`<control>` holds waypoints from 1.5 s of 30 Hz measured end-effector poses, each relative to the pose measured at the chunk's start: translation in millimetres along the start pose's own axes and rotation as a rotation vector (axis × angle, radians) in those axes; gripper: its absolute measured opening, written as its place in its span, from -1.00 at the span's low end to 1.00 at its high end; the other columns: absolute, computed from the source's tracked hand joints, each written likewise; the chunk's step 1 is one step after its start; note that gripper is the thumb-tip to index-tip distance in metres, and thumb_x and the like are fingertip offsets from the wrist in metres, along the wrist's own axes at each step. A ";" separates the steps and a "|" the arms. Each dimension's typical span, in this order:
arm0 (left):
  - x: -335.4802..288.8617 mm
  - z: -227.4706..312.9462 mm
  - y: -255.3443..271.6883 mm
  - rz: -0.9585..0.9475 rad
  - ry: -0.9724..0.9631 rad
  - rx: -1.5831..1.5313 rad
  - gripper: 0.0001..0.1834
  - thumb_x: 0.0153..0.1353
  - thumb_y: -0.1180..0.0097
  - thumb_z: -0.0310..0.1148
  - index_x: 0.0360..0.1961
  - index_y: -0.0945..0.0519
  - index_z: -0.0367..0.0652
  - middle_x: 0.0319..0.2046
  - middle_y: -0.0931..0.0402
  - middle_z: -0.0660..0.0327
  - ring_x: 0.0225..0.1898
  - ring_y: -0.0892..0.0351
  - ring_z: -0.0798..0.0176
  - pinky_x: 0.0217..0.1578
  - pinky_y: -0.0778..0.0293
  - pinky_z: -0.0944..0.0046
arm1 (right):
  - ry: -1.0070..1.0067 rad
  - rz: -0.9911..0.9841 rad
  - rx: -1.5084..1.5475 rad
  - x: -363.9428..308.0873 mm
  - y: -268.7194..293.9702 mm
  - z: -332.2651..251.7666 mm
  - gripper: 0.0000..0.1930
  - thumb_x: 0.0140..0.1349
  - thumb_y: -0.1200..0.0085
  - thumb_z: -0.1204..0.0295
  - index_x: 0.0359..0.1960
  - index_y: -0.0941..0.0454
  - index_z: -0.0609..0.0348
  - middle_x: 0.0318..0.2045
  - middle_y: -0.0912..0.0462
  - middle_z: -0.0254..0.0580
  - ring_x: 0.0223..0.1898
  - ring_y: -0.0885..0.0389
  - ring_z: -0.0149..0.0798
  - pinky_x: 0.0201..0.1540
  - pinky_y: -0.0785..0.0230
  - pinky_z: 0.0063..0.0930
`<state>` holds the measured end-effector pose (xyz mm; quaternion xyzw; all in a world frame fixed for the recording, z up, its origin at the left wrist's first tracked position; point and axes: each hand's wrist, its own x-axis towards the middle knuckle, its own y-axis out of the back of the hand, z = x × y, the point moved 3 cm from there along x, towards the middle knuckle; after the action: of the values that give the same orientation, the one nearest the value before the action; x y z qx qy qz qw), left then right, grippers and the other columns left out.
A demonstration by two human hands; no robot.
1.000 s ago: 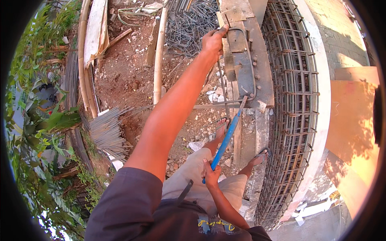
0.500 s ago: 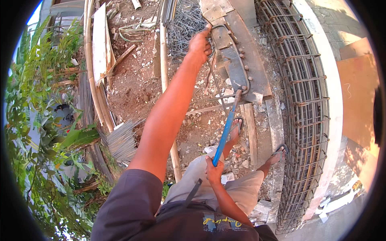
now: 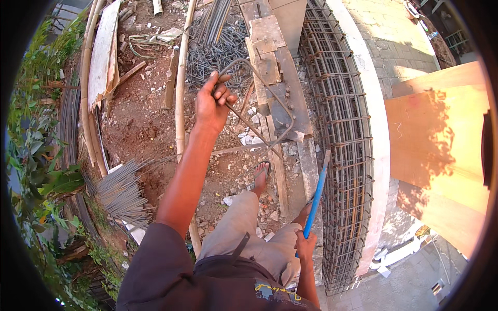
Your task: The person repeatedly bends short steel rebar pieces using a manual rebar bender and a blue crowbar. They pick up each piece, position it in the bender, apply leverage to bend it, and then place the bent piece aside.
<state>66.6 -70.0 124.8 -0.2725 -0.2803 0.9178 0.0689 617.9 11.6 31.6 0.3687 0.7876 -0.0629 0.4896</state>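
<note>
My left hand (image 3: 213, 106), arm stretched forward, grips a bent steel rebar stirrup (image 3: 254, 130). The stirrup forms a four-sided loop with its ends crossing near the lower corner. It hangs partly over a wooden bending bench (image 3: 296, 85) with metal pegs. My right hand (image 3: 306, 242) is wrapped round the lower end of a blue bar-bending lever (image 3: 317, 199). The lever's bare metal tip points up, in front of the rebar cage and apart from the stirrup. Beyond my left hand lies a tangled pile of bent stirrups (image 3: 207, 65).
A long rebar cage (image 3: 345, 119) runs along my right beside a pale concrete edge (image 3: 374, 129). Plywood sheets (image 3: 436, 135) lean further right. Bamboo poles (image 3: 181, 103), straight thin rods (image 3: 122, 194) and rubble cover the ground at left. My sandalled feet stand among stones.
My left hand has brought the stirrup off the bench pegs, toward me. The blue lever has come away from the rod and swung right. The view has shifted to the right.
</note>
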 end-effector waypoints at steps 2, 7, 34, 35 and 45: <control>-19.2 -18.0 40.8 0.065 0.007 -0.241 -0.61 0.67 -0.01 -0.12 -0.05 -0.62 -0.29 -0.65 -0.14 0.44 -0.60 -0.15 0.47 -0.24 -0.41 0.28 | -0.024 0.052 0.120 -0.7 -7.7 -1.2 -0.71 0.32 -0.29 0.43 -0.54 -0.47 0.14 -0.76 -0.42 -0.37 -0.79 -0.41 -0.42 -0.71 -0.31 -0.45; -57.5 -102.3 115.5 0.345 0.056 -0.722 -0.64 0.67 0.01 -0.12 -0.03 -0.63 -0.23 -0.62 -0.19 0.40 -0.54 -0.21 0.36 -0.01 -0.45 0.05 | -0.026 0.100 0.294 -12.7 -53.0 -31.2 -0.70 0.34 -0.27 0.44 -0.53 -0.44 0.12 -0.75 -0.39 -0.36 -0.80 -0.38 -0.42 -0.72 -0.30 -0.45; 9.9 -89.3 150.5 0.410 0.150 0.272 -0.60 0.34 -0.50 -0.04 -0.30 -0.55 -0.04 -0.66 -0.08 0.57 -0.70 0.01 0.57 -0.68 0.08 0.40 | 0.444 -0.159 -0.873 123.7 136.3 -232.0 -0.50 0.41 -0.32 -0.02 -0.38 -0.68 0.26 -0.66 -0.48 -0.20 -0.57 -0.40 -0.32 -0.44 -0.28 -0.22; 9.8 -90.5 151.0 0.421 0.145 0.289 -0.60 0.32 -0.52 -0.04 -0.31 -0.55 -0.04 -0.66 -0.08 0.58 -0.70 0.01 0.57 -0.68 0.10 0.39 | 0.458 -0.171 -0.932 132.4 135.6 -247.8 -0.49 0.39 -0.32 -0.04 -0.37 -0.70 0.25 -0.67 -0.49 -0.20 -0.58 -0.42 -0.31 -0.44 -0.30 -0.20; 7.2 -92.1 141.7 0.600 0.090 0.455 -0.59 0.27 -0.55 -0.03 -0.30 -0.63 -0.10 -0.63 -0.13 0.55 -0.66 -0.03 0.52 -0.64 0.06 0.33 | 0.562 -0.258 -1.234 166.8 128.5 -354.2 -0.44 0.31 -0.33 -0.22 -0.14 -0.87 0.08 -0.62 -0.66 -0.09 -0.50 -0.69 -0.14 -0.31 -0.50 -0.17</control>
<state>113.9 -142.2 -20.7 -0.3602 0.0264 0.9231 -0.1322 402.2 353.8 110.4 -0.0720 0.8140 0.4371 0.3756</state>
